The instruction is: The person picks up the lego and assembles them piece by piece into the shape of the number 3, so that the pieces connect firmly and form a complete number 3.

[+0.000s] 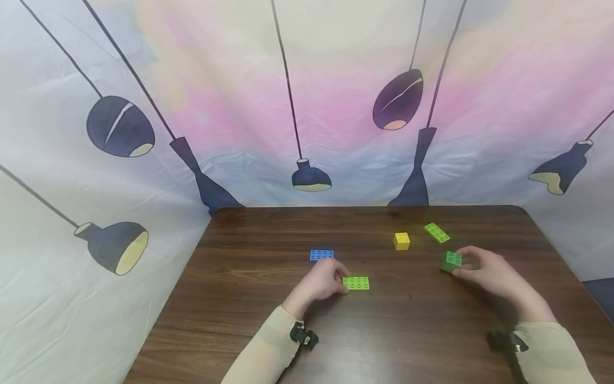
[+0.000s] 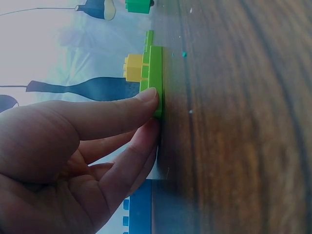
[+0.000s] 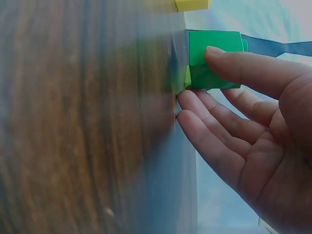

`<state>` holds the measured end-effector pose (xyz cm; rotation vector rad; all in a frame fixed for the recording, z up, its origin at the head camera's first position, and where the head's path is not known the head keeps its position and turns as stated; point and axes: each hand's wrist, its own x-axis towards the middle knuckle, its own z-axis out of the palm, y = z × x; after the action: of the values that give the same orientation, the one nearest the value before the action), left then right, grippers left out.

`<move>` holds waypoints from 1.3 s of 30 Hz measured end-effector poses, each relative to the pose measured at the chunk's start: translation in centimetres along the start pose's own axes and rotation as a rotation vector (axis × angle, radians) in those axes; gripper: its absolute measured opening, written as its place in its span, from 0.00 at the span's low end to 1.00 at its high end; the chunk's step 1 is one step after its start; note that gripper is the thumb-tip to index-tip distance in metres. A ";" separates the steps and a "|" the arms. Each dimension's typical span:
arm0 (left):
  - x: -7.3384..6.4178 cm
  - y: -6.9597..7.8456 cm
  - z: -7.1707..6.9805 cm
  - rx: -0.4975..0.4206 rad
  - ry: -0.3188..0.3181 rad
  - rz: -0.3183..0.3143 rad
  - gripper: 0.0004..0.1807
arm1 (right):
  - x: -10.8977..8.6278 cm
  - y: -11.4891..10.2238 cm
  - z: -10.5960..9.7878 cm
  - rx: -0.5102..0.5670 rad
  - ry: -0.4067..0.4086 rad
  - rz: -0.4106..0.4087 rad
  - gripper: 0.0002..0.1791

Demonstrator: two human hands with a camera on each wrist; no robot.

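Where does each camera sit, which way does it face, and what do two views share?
Head: on the head, facing forward and down at the table; left hand, right hand and sleeves show.
Left wrist: worn there, facing the left hand, which shows pinching an eight-stud lime-green brick.
Right wrist: worn there, facing the right hand, which shows holding a four-stud green brick.
Shared: both wrist views show the yellow brick.

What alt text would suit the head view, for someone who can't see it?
A person's left hand pinches the end of a lime-green brick on a dark wooden table; the right hand holds a taller green block. Farther back lie a blue brick, a yellow block and another lime-green brick, before a lamp-patterned backdrop.
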<state>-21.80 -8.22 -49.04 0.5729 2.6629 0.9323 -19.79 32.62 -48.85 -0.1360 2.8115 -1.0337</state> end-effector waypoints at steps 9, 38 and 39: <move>0.1 -0.3 0.2 -0.013 0.003 0.002 0.19 | 0.0 -1.2 1.0 0.015 -0.024 -0.032 0.30; 0.1 -0.3 0.4 -0.020 0.003 -0.012 0.19 | 0.2 -4.4 3.3 0.023 -0.075 -0.173 0.28; 0.1 -0.3 0.4 -0.017 0.006 -0.012 0.19 | 0.3 -4.4 3.4 0.028 -0.074 -0.184 0.27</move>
<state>-21.84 -8.23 -49.53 0.5511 2.6587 0.9537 -19.38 27.05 -48.54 -0.4272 2.7571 -1.0810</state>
